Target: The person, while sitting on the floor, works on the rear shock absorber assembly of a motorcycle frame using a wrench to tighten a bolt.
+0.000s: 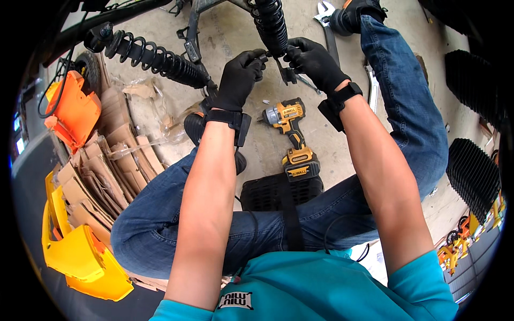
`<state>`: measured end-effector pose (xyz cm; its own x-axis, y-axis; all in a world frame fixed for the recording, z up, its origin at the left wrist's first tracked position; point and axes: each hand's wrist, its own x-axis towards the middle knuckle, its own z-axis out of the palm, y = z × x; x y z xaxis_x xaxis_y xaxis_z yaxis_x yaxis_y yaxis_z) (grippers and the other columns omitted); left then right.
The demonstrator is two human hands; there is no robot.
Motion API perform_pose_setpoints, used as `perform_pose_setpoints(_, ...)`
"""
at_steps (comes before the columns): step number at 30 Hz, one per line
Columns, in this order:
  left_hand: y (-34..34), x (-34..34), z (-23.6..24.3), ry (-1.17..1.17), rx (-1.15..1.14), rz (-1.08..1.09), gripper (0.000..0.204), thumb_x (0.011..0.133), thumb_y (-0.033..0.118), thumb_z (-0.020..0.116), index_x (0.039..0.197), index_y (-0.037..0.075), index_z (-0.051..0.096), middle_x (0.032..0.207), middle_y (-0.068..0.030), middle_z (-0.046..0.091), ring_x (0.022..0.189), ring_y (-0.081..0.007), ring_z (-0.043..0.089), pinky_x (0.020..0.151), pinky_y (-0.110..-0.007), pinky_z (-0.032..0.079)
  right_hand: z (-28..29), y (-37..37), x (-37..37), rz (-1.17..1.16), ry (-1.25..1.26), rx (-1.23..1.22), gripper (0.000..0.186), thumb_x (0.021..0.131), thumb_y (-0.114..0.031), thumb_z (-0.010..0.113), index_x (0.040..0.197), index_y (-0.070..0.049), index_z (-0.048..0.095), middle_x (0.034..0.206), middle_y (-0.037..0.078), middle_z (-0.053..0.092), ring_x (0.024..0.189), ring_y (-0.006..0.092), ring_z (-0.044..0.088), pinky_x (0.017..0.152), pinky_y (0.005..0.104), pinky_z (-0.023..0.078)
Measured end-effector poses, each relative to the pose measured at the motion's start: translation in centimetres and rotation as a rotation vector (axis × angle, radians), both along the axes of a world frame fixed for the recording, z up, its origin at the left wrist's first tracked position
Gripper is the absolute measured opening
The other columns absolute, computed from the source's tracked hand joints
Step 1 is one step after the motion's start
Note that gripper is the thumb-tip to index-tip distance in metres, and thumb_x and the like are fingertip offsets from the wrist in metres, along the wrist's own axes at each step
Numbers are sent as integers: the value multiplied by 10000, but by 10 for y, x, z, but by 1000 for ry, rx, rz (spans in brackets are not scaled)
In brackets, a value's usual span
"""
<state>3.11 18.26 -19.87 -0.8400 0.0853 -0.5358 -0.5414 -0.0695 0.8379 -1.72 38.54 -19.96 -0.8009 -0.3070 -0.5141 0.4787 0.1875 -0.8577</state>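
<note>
Shock absorber [269,27] runs away from you, lower end between your hands: right hand [315,63] nearer, grip unclear; left hand [237,77] pinching a small black part [263,57].

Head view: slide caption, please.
Gloved left hand and right hand at a shock absorber's lower end, cordless driver nearby.

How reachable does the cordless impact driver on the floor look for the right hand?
Probably yes: nothing covers the cordless impact driver, which lies close by on the concrete floor. But the gloved right hand seems busy at the coil-spring shock absorber.
</note>
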Motion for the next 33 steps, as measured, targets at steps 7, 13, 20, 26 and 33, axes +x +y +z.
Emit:
perform_pose_setpoints(7,-5,-5,-8,75,-43,-66,276,946,98,569,1194,-24,581,977,-60,645,772,-86,575,747,-230,498,-8,1,-3,35,-21,65,235,934,-197,576,1056,-5,636,834,54,659,699,108,599,633,277,498)
perform_pose_setpoints(13,-1,-5,-19,168,-177,-57,275,921,72,602,1171,-40,578,965,-82,660,802,-118,613,729,-245,507,-7,0,-3,25,-29,21,228,936,-192,576,1040,1,638,820,47,649,694,107,588,648,270,495)
perform_pose_setpoints(20,3,-7,-15,183,-191,-51,259,921,63,600,1158,-39,603,936,-71,667,777,-113,611,734,-245,515,-14,3,-4,36,-8,30,213,929,-171,587,1041,2,639,832,45,649,696,111,588,656,269,498)
perform_pose_setpoints(26,5,-7,-12,132,-179,-45,252,930,100,607,1145,-32,619,918,-62,668,773,-100,609,728,-239,521,-8,3,-3,26,-34,10,212,938,-165,576,1060,-5,644,844,37,652,693,103,583,658,263,500)
perform_pose_setpoints(33,11,-10,-12,105,-160,0,197,925,78,595,1083,-26,651,799,-36,645,647,-75,540,597,-234,463,-75,63,27,141,119,826,243,860,-265,614,989,-63,652,957,153,681,851,332,658,756,433,529)
